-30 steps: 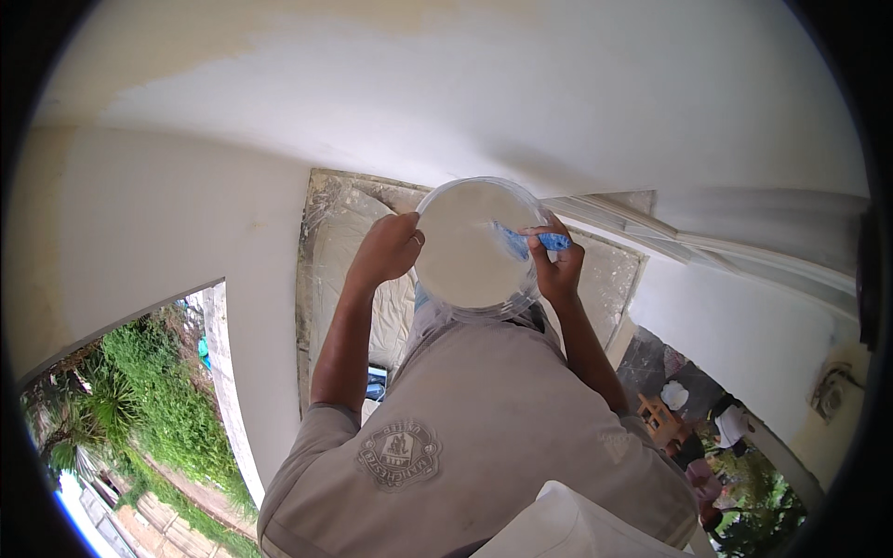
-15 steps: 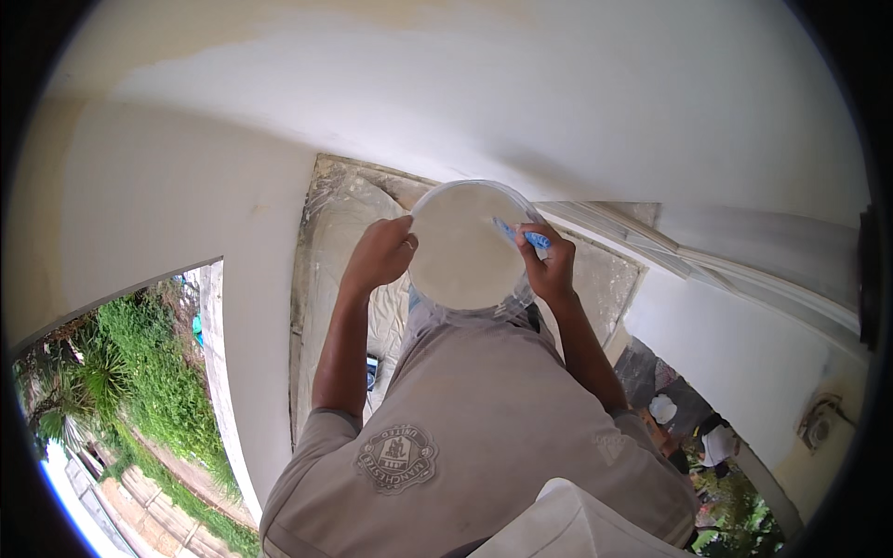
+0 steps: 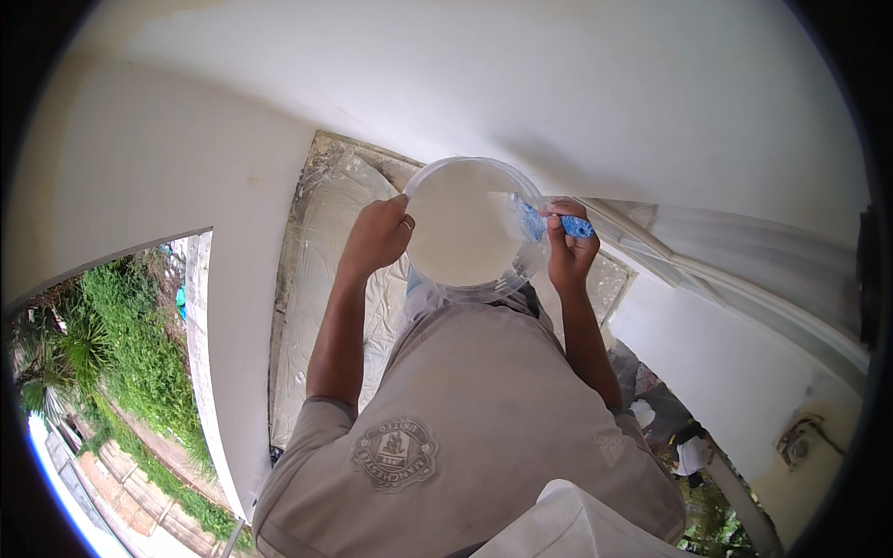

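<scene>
A round, clear plastic bucket point(image 3: 524, 277) is held up in front of my body, with smooth off-white paint point(image 3: 460, 228) in it. My left hand point(image 3: 379, 234) grips the bucket's rim on the left side, fingers curled and a ring showing. On the right, my right hand point(image 3: 570, 246) is closed round a paintbrush point(image 3: 577, 226) with a blue handle. The brush's head points left and lies against the inner right side of the bucket, by the paint's edge. Its bristles are partly hidden by paint.
Pale walls point(image 3: 651, 102) rise ahead and on the left. Plastic sheeting point(image 3: 321, 270) covers the floor below. A window frame point(image 3: 688, 256) runs along the right. Left, an opening shows green plants point(image 3: 139, 344). At lower right is an electrical box point(image 3: 802, 439) with wires.
My right hand has drawn the brush to the right, from over the paint to the bucket's inner side. The bucket has tilted a little, showing more of its clear wall.
</scene>
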### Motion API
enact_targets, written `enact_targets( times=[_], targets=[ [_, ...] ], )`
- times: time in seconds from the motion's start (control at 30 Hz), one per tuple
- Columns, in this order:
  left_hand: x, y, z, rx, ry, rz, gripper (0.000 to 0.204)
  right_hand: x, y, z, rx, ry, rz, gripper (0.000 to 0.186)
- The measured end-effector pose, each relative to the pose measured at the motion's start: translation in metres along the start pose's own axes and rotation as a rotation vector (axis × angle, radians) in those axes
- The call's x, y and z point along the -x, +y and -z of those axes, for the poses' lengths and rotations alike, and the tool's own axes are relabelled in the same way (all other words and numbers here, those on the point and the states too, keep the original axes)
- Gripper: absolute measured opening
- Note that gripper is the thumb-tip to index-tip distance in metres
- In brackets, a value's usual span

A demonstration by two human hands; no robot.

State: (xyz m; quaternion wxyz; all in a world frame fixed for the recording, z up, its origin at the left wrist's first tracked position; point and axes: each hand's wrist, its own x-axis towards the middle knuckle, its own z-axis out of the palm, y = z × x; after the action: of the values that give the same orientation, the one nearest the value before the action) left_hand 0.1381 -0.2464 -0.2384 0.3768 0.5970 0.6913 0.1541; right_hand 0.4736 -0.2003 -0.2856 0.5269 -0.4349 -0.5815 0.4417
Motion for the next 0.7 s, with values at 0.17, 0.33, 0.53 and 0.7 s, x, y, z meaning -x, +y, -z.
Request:
enact_targets(
  times=[0.17, 0.33, 0.53, 0.7],
  targets=[
    [0.004, -0.006, -0.013, -0.005, 0.048, -0.014, 0.019, -0.012, 0.021, 0.002, 0.264, -0.073, 0.106, 0.016],
    [0.005, -0.007, -0.015, 0.01, 0.055, -0.042, 0.02, -0.011, 0.03, 0.001, 0.399, -0.072, 0.188, 0.018],
    [0.006, -0.002, -0.011, -0.003, 0.048, -0.054, 0.021, -0.011, 0.029, -0.007, 0.244, 0.032, 0.033, 0.021],
    [0.006, -0.005, -0.012, -0.005, 0.057, -0.096, 0.022, -0.017, 0.028, 0.006, 0.483, -0.203, -0.229, 0.024]
  ],
)
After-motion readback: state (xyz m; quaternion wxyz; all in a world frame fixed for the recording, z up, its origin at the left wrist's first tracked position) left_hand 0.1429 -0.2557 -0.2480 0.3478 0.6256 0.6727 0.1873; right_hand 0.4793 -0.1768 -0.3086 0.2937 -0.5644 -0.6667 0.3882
